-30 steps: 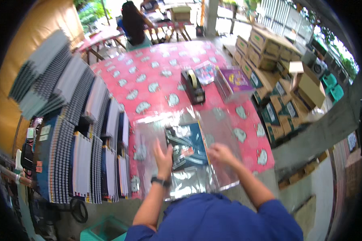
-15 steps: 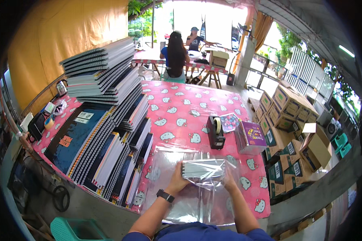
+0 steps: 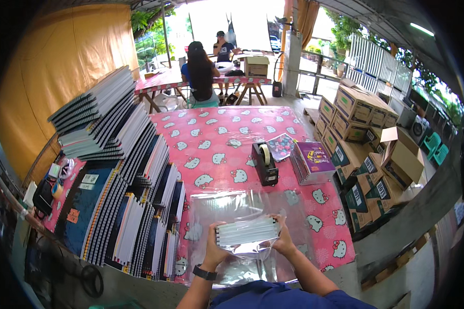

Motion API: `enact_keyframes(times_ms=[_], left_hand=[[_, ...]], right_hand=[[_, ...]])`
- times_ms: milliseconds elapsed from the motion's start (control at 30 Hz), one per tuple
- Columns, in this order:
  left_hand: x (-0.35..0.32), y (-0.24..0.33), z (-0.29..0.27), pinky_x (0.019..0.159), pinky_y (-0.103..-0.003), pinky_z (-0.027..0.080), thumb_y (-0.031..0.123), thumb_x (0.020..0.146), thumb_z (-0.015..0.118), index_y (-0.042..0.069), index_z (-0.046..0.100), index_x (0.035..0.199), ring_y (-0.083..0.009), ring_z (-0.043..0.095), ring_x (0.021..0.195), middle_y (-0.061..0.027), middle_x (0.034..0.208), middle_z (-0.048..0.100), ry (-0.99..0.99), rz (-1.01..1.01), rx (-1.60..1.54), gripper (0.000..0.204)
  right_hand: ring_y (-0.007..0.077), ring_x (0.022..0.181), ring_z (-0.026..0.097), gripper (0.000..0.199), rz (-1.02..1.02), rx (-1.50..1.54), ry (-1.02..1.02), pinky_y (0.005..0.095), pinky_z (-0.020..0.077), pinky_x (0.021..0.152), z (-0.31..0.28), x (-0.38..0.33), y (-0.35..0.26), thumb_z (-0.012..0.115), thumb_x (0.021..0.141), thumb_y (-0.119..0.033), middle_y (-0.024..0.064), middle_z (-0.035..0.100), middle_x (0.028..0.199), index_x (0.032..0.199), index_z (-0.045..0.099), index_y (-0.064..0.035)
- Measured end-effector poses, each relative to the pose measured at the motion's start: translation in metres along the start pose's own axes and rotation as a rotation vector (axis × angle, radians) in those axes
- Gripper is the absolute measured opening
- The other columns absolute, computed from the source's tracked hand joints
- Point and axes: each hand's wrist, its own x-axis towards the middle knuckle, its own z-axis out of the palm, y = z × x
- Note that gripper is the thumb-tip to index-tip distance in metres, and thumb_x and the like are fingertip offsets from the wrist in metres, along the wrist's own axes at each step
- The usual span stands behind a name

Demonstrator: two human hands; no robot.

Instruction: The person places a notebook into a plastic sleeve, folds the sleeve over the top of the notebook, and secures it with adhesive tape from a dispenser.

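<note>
Two hands, left hand [image 3: 215, 246] and right hand [image 3: 283, 241], clench a white-edged stack of notebooks [image 3: 246, 230] above clear plastic sheets [image 3: 227, 203] at the desk's near edge; square edges advisably.

Two hands, the left hand [image 3: 215, 249] and the right hand [image 3: 283, 239], are gripping one stack of notebooks [image 3: 246, 231] over one sheet of clear plastic wrap [image 3: 227, 203]. One black tape dispenser [image 3: 264, 164] is standing on the pink patterned table [image 3: 216, 139], and one purple-covered pile of books [image 3: 312, 161] is lying beside it with one small colourful packet [image 3: 281, 146] nearby. Perhaps a dozen brown cardboard boxes [image 3: 363, 134] are sitting at the right, though overlap is making the count uncertain. Two people [image 3: 201, 72] are sitting at the far table.
</note>
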Motion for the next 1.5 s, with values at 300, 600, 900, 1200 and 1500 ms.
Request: enact_keyframes(times_ms=[300, 600, 900, 1200, 1500], left_hand=[[0.044, 0.127, -0.019, 0.109, -0.056, 0.01, 0.023, 0.061, 0.08, 0.014, 0.065, 0.095, -0.0291, 0.043, 0.121, -0.0038, 0.126, 0.051, -0.318, 0.531, 0.787, 0.038], [0.047, 0.155, -0.024, 0.106, -0.06, 0.012, 0.019, 0.064, 0.076, 0.015, 0.063, 0.068, -0.0186, 0.055, 0.101, 0.0033, 0.083, 0.061, -0.512, 0.449, 0.794, 0.015], [0.036, 0.169, -0.014, 0.105, -0.062, 0.01, 0.018, 0.068, 0.072, 0.014, 0.064, 0.073, -0.0171, 0.057, 0.09, 0.003, 0.071, 0.057, -0.595, 0.436, 0.839, 0.01], [0.047, 0.164, -0.019, 0.108, -0.057, 0.011, 0.018, 0.069, 0.074, 0.011, 0.066, 0.079, -0.0198, 0.059, 0.087, -0.0005, 0.076, 0.06, -0.474, 0.598, 0.75, 0.015], [0.004, 0.072, -0.028, 0.102, -0.046, 0.024, 0.057, 0.084, 0.047, 0.003, 0.056, 0.115, -0.032, 0.046, 0.116, -0.0139, 0.119, 0.055, -0.239, 0.328, 0.69, 0.063]], right_hand=[[0.0166, 0.095, 0.058, 0.037, -0.132, -0.227, -0.121, 0.0304, 0.0442, 0.085, -0.048, 0.042, -0.081, 0.075, 0.073, -0.019, 0.0075, 0.063, 0.102, 0.103, 0.061, -0.0043], [0.0233, 0.071, 0.063, 0.021, 0.024, -0.759, -0.303, 0.0336, 0.0487, 0.067, -0.047, 0.095, -0.139, 0.071, 0.072, -0.024, 0.0099, 0.063, 0.073, 0.08, 0.066, -0.006], [0.018, 0.053, 0.057, 0.029, 0.028, -0.667, 0.266, 0.0307, 0.0445, 0.055, -0.042, 0.099, -0.133, 0.062, 0.082, -0.029, 0.0076, 0.061, 0.061, 0.076, 0.064, -0.0011], [0.0241, 0.109, 0.049, 0.04, -0.213, -0.676, -0.391, 0.0406, 0.0341, 0.093, -0.024, 0.016, -0.095, 0.072, 0.071, -0.035, 0.0038, 0.06, 0.111, 0.102, 0.065, -0.0114], [0.0318, 0.124, 0.039, 0.054, -0.366, -0.722, -0.621, 0.0469, 0.0283, 0.102, -0.014, 0.031, -0.079, 0.074, 0.066, -0.036, 0.0089, 0.046, 0.133, 0.115, 0.06, -0.0181]])
